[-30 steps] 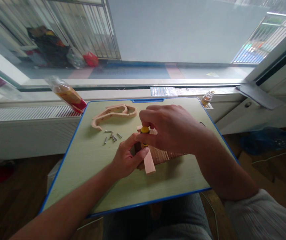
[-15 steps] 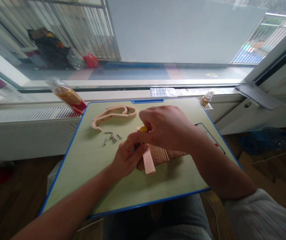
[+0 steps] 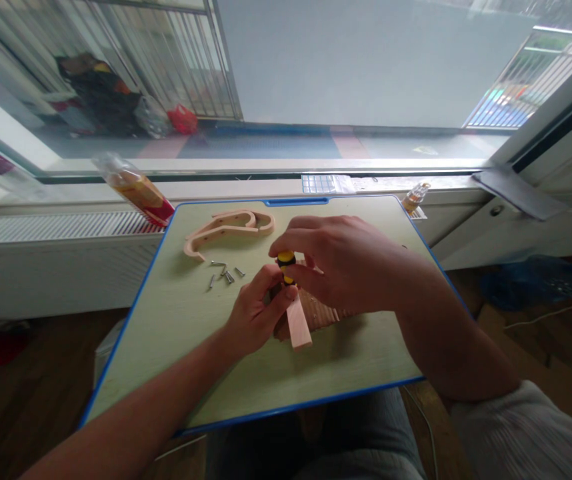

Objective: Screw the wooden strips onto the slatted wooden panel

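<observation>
Over the middle of the table, my right hand (image 3: 339, 260) has its thumb and fingers around a yellow and black screwdriver handle (image 3: 287, 260), which stands upright. Its tip is hidden. Under it lies a pale wooden strip (image 3: 299, 325), resting on a piece of brown corrugated cardboard (image 3: 319, 310). My left hand (image 3: 256, 307) is closed on the strip, thumb on the near side, close to the base of the screwdriver. Left of my hands are several loose screws (image 3: 229, 277) and a small hex key (image 3: 219, 263). Curved wooden pieces (image 3: 221, 230) lie farther back.
The pale green table (image 3: 166, 360) has a blue rim. A bottle (image 3: 139, 193) leans past its back left corner, and a small bottle (image 3: 415, 198) stands at the back right. A radiator (image 3: 56, 230) and window sill run behind.
My right hand's fingers have loosened and rolled around the screwdriver, so more of its handle shows. My right forearm now covers the phone on the right. The left hand stays nearly still.
</observation>
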A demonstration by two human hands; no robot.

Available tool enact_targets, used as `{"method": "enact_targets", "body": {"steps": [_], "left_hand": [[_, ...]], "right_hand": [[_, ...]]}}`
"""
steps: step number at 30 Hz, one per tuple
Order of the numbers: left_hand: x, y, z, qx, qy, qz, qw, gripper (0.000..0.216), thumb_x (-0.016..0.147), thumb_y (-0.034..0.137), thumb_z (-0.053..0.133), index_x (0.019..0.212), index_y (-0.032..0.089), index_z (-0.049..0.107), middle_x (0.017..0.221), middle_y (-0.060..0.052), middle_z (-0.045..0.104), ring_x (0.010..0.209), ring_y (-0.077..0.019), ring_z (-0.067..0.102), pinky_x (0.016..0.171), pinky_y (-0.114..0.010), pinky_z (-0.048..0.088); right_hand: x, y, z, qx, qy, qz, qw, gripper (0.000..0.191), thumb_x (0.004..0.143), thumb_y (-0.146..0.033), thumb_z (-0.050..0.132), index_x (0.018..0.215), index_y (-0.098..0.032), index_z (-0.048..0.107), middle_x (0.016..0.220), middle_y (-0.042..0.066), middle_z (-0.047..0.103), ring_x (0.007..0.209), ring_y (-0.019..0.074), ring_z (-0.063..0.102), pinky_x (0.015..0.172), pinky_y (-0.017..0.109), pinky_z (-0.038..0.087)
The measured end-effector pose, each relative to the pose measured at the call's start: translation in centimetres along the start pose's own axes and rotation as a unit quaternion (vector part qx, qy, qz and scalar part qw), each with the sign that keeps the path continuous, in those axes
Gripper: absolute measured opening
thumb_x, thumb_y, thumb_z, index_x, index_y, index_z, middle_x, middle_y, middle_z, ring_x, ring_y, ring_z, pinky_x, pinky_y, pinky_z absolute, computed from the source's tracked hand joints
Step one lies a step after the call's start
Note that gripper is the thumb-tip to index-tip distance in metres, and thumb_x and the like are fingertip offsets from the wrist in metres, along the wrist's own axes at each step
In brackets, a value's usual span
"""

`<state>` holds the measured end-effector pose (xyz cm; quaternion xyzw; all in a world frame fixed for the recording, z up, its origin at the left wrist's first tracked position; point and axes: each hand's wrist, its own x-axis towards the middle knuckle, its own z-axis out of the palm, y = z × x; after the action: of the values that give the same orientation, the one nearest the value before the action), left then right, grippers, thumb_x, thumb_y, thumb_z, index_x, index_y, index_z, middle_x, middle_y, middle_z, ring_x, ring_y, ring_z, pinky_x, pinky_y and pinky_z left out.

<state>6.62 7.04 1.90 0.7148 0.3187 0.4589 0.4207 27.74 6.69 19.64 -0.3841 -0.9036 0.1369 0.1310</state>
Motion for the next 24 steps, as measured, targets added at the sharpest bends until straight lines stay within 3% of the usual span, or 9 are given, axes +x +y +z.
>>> {"method": "enact_targets", "body": {"steps": [14, 19, 24], "left_hand": [[-0.3, -0.4, 0.0, -0.028, -0.003, -0.024, 0.999, 0.031, 0.107, 0.051, 0.067, 0.12, 0.023, 0.069, 0.094, -0.003, 0.069, 0.083, -0.0179, 0.061, 0.075, -0.029, 0.051], [-0.4, -0.6, 0.0, 0.016, 0.019, -0.013, 1.0, 0.034, 0.104, 0.052, 0.071, 0.121, 0.022, 0.073, 0.092, -0.004, 0.072, 0.084, -0.0197, 0.065, 0.075, -0.031, 0.054], [-0.4, -1.0, -0.1, 0.048, 0.027, -0.009, 0.998, 0.03, 0.101, 0.05, 0.075, 0.106, 0.02, 0.073, 0.077, -0.001, 0.068, 0.075, -0.0187, 0.065, 0.068, -0.03, 0.052]], "right_hand": [[0.6, 0.3, 0.8, -0.052, 0.065, 0.05, 0.995, 0.024, 0.1, -0.04, 0.063, 0.094, -0.018, 0.072, 0.089, 0.005, 0.07, 0.075, 0.0167, 0.049, 0.068, 0.036, 0.026], [1.3, 0.1, 1.6, -0.066, 0.068, 0.07, 0.993, 0.029, 0.099, -0.048, 0.066, 0.095, -0.02, 0.075, 0.089, 0.005, 0.071, 0.075, 0.0171, 0.051, 0.068, 0.035, 0.025], [2.1, -0.3, 2.3, -0.055, 0.066, 0.072, 0.994, 0.032, 0.101, -0.05, 0.064, 0.098, -0.022, 0.079, 0.088, 0.006, 0.072, 0.076, 0.0183, 0.054, 0.068, 0.035, 0.027]]}}
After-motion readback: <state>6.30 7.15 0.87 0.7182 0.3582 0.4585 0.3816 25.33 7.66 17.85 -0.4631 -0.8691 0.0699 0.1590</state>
